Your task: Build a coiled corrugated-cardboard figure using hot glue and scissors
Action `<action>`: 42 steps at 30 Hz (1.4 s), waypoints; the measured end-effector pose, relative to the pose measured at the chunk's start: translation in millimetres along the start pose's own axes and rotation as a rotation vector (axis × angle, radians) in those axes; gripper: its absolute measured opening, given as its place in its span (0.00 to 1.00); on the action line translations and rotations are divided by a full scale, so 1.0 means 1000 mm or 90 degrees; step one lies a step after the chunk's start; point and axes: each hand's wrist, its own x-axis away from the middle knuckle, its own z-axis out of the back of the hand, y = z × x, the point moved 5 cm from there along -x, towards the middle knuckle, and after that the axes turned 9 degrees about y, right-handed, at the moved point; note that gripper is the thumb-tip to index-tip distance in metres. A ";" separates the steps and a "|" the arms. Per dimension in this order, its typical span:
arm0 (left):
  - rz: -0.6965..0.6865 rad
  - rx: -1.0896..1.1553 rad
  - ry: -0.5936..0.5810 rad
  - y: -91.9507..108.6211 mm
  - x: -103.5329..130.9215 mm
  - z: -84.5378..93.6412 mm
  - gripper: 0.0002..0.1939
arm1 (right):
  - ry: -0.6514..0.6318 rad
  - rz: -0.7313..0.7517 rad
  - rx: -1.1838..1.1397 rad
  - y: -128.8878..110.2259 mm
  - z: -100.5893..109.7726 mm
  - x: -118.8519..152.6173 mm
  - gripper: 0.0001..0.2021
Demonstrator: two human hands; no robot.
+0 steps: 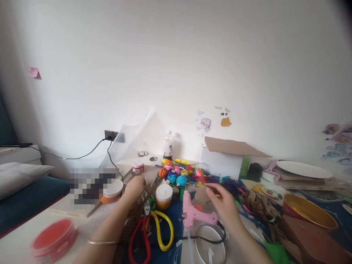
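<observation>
My right hand [222, 197] pinches the edge of a small brown corrugated cardboard piece [202, 196], just beyond a pink hot glue gun [189, 211]. My left hand [135, 187] is curled closed beside some brown cardboard strips [148, 190]; its fingertips are turned away, and what they hold, if anything, is hidden. Between the hands stands a white-lidded jar [164, 196]. Closer to me lie scissors with one red and one yellow handle [162, 229]. Behind them is a heap of colourful wrapped balls [173, 174].
A white box with a cardboard flap [221, 161] and a dark-drink bottle [168, 145] stand by the wall. At right are crumpled brown paper [261, 205], a gold-lined bowl [309, 211] and a reddish-brown block [310, 238]. A red tub [53, 238] sits front left.
</observation>
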 end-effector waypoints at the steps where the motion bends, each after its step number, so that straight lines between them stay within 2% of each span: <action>1: -0.004 -0.003 0.001 0.000 0.000 0.000 0.15 | -0.003 0.000 0.001 0.001 -0.001 0.000 0.16; 6: -0.015 -0.027 0.028 0.004 0.007 0.010 0.14 | -0.008 0.006 0.003 0.002 -0.003 0.001 0.16; 11: -0.007 -0.049 0.165 0.014 0.016 0.037 0.10 | -0.004 0.010 0.000 -0.002 -0.003 0.001 0.17; 15: -0.029 -0.004 0.243 0.025 0.019 0.046 0.10 | -0.001 0.009 -0.001 -0.003 -0.002 0.001 0.17; 21: -0.081 0.163 0.293 0.040 0.021 0.055 0.10 | -0.001 0.022 0.005 -0.003 -0.002 0.001 0.16; 27: -0.101 0.447 0.314 0.052 0.030 0.073 0.09 | -0.010 0.022 0.011 -0.001 -0.004 0.000 0.15; 30: -0.138 0.583 0.272 0.067 0.043 0.082 0.14 | -0.017 0.020 -0.013 -0.003 -0.007 0.002 0.14; 32: -0.173 0.696 0.195 0.082 0.053 0.086 0.17 | -0.017 0.037 -0.028 -0.006 -0.007 0.003 0.14; 34: -0.206 0.887 0.026 0.103 0.066 0.082 0.22 | -0.022 0.060 -0.042 -0.009 -0.008 0.004 0.14; 36: -0.219 0.983 -0.114 0.123 0.080 0.075 0.23 | -0.050 0.071 -0.059 -0.011 -0.011 0.005 0.14; 38: -0.218 0.984 -0.194 0.140 0.091 0.064 0.22 | -0.072 0.074 -0.074 -0.011 -0.015 0.006 0.15; 42: -0.221 0.954 -0.219 0.160 0.101 0.040 0.23 | -0.083 0.120 -0.062 -0.015 -0.020 0.009 0.16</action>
